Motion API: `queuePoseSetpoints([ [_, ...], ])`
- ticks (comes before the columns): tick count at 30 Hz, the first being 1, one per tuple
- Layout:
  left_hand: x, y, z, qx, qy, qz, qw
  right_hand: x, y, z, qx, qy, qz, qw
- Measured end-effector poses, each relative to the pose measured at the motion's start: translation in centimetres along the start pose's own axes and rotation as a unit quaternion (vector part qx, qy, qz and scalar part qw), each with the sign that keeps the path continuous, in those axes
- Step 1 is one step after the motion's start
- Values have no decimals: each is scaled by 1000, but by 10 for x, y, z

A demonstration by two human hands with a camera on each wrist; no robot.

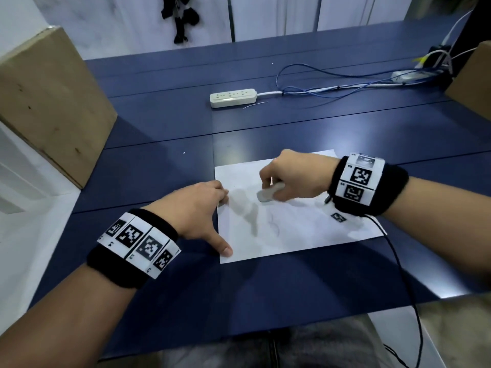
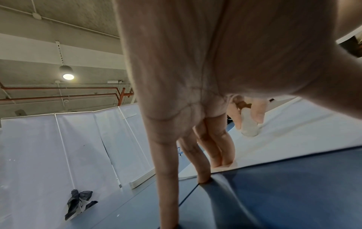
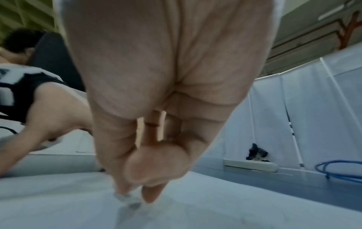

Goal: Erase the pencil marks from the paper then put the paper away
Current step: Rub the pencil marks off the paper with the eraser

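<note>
A white sheet of paper (image 1: 305,235) lies on the dark blue table (image 1: 164,168) in front of me, with faint pencil marks (image 1: 275,225) near its middle. My right hand (image 1: 289,176) pinches a whitish eraser (image 1: 267,195) and holds its tip down on the paper; the same eraser (image 2: 248,122) shows in the left wrist view, and the eraser's tip (image 3: 127,199) shows in the right wrist view. My left hand (image 1: 204,208) rests with straight, spread fingers on the paper's left edge, thumb on its near corner. In the left wrist view its fingertips (image 2: 223,162) press on the paper (image 2: 293,131).
A white power strip (image 1: 233,97) lies farther back, with blue and white cables (image 1: 332,86) running right. Cardboard boxes stand at the left (image 1: 50,102) and far right (image 1: 470,81). A black wire (image 1: 398,261) trails from my right wristband over the table's near edge.
</note>
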State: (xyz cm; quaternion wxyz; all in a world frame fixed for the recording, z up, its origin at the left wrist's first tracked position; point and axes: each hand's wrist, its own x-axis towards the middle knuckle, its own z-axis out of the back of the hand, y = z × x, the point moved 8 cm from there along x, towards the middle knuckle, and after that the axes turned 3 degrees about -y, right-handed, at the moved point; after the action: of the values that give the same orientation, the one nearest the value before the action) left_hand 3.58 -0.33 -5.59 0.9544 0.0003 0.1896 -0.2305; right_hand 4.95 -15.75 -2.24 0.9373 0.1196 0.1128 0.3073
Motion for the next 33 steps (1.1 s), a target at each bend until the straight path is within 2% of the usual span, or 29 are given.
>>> queuePoseSetpoints([
  [2,0,1,0,0,-1,1,1000,-4,1,0,8,-4,12,1000],
  [5,1,2,-1,-1,1,3,1000,-24,23,-22,23,109,50,993],
  [7,2,2,-1,0,3,1,1000,-30,24,-33,39,162,43,985],
  [9,2,1,0,1,3,-1,1000,-20,15,-25,33,126,26,991],
  [12,1,-1,1,0,0,-1,1000,-5,-2,-4,7,15,-7,1000],
  [14,0,-1,1,4,0,-1,1000,-6,0,-1,-18,-6,-3,1000],
  [16,-1,-1,1,6,-1,1,1000,-16,15,-9,-33,37,36,998],
  [19,-1,-1,1,6,3,2,1000,-35,31,-29,17,149,59,987],
  [21,0,-2,2,12,4,2,1000,-29,27,-25,15,122,52,991],
  [24,-1,-3,3,14,1,2,1000,-12,5,-5,1,22,5,1000],
  [26,-2,-4,2,14,2,1,1000,-11,-4,0,16,0,-13,1000],
  [28,-2,-4,3,15,4,4,1000,-20,5,-7,19,30,15,999],
  [31,-1,-4,2,16,6,6,1000,-39,27,-32,41,150,46,987],
  [33,0,-4,3,16,5,6,1000,-38,25,-32,39,151,38,987],
])
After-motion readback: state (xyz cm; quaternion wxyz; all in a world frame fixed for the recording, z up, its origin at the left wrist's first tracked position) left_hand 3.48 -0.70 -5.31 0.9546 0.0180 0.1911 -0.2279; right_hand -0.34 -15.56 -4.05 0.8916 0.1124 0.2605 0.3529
